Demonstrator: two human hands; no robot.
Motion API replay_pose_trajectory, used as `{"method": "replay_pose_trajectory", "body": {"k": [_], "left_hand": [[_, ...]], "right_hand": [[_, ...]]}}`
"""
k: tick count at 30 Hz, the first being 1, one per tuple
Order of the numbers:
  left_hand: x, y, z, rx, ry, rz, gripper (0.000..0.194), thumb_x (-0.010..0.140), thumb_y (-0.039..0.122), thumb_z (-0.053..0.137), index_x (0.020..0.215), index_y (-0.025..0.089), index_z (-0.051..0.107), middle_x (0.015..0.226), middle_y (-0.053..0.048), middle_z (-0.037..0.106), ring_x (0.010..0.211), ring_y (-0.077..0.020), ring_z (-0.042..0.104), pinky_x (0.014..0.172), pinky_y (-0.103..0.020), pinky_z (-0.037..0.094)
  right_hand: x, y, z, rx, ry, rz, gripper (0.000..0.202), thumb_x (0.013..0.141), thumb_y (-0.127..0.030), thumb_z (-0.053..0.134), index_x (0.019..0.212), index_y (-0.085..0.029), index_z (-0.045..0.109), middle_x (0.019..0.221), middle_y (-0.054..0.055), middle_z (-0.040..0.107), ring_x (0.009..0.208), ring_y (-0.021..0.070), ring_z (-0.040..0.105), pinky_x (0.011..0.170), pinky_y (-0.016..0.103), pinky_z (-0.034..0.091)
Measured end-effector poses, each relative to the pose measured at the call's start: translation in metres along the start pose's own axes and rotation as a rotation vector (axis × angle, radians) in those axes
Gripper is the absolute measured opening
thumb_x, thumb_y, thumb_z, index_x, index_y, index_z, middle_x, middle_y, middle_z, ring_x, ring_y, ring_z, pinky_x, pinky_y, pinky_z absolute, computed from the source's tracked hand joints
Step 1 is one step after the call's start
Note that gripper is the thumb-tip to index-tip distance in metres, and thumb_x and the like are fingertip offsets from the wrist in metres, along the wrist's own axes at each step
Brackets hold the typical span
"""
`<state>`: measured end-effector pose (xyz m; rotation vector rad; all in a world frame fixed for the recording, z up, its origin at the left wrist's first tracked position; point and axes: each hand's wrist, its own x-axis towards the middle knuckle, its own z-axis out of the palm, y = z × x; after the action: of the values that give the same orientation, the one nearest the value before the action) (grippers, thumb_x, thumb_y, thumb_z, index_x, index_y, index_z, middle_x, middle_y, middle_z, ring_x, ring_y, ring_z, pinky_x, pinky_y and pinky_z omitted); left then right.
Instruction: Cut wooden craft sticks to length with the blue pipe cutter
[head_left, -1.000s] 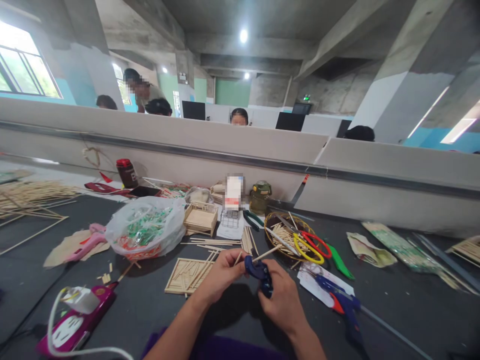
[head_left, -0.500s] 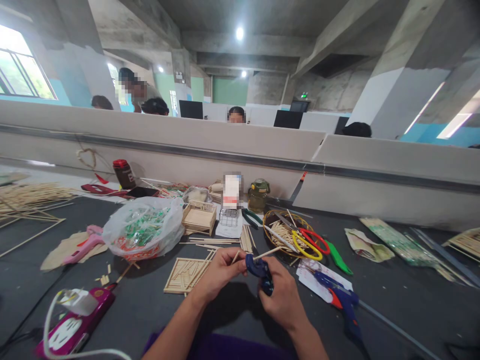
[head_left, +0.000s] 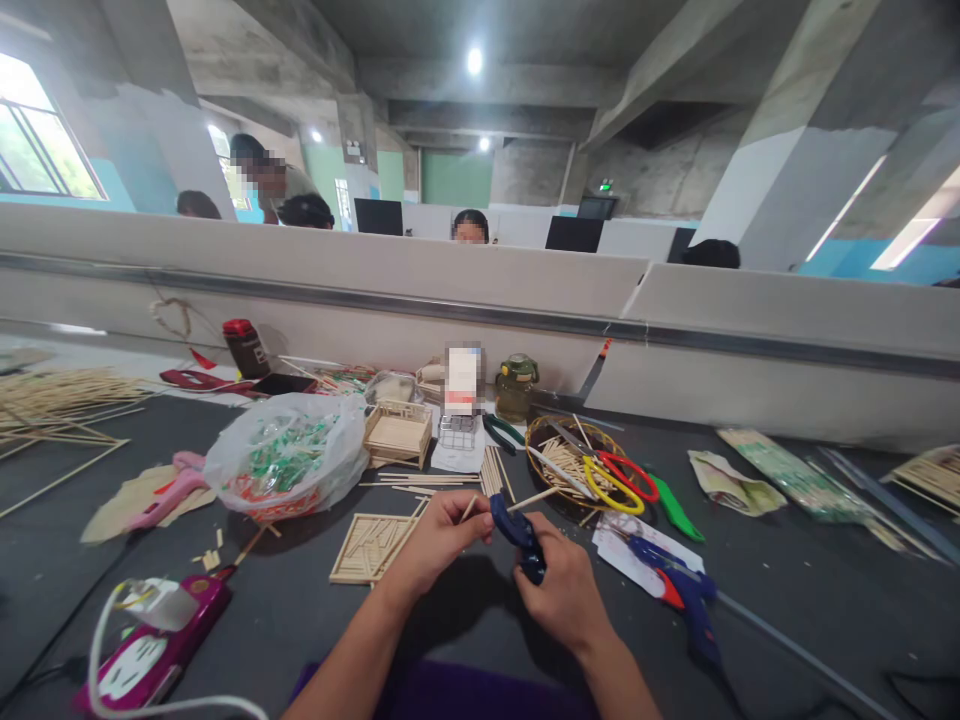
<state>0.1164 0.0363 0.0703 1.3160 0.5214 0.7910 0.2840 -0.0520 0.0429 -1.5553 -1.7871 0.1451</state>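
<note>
My left hand [head_left: 442, 540] is closed with a short wooden stick [head_left: 469, 508] pinched between thumb and fingers. Close beside it, my right hand [head_left: 562, 580] is wrapped round a dark blue hand tool [head_left: 519, 535], whose upper end is near the left fingertips. A longer pale stick [head_left: 536, 498] points up and right from behind the tool; how it is held is hidden. Left of my hands lies a flat square panel of sticks [head_left: 367, 548]. Loose sticks [head_left: 427, 482] lie beyond my hands.
A wicker basket [head_left: 534, 470] holds sticks and scissors. A blue glue gun [head_left: 694, 600] lies at right. At left are a plastic bag [head_left: 225, 450], a pink glue gun [head_left: 165, 495] and a purple power strip [head_left: 180, 640]. A stick-built box [head_left: 397, 435] stands farther back.
The blue tool is tilted slightly differently in my right hand. My left hand has barely moved and still pinches the short stick. The whole view has shifted slightly.
</note>
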Motion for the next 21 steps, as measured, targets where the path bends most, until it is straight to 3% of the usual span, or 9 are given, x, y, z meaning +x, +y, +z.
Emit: {"method": "replay_pose_trajectory", "body": {"k": [9, 21], "left_hand": [[0.001, 0.0, 0.001, 0.025, 0.037, -0.019, 0.028, 0.073, 0.04, 0.074, 0.072, 0.012, 0.07, 0.058, 0.001, 0.057, 0.05, -0.0069, 0.039, 0.05, -0.019, 0.026], [0.004, -0.006, -0.005, 0.067, 0.071, -0.072, 0.03, 0.073, 0.04, 0.072, 0.071, 0.011, 0.067, 0.057, 0.001, 0.056, 0.047, -0.0056, 0.034, 0.046, -0.018, 0.022]], "right_hand": [[-0.003, 0.004, 0.008, -0.125, -0.047, 0.099, 0.029, 0.078, -0.023, 0.049, 0.106, -0.017, 0.055, 0.088, 0.007, 0.07, 0.076, 0.0244, 0.068, 0.07, 0.033, 0.05], [0.003, 0.006, 0.013, -0.064, -0.097, 0.126, 0.025, 0.085, -0.026, 0.045, 0.104, -0.017, 0.058, 0.081, 0.007, 0.071, 0.077, 0.023, 0.068, 0.07, 0.028, 0.047]]}}
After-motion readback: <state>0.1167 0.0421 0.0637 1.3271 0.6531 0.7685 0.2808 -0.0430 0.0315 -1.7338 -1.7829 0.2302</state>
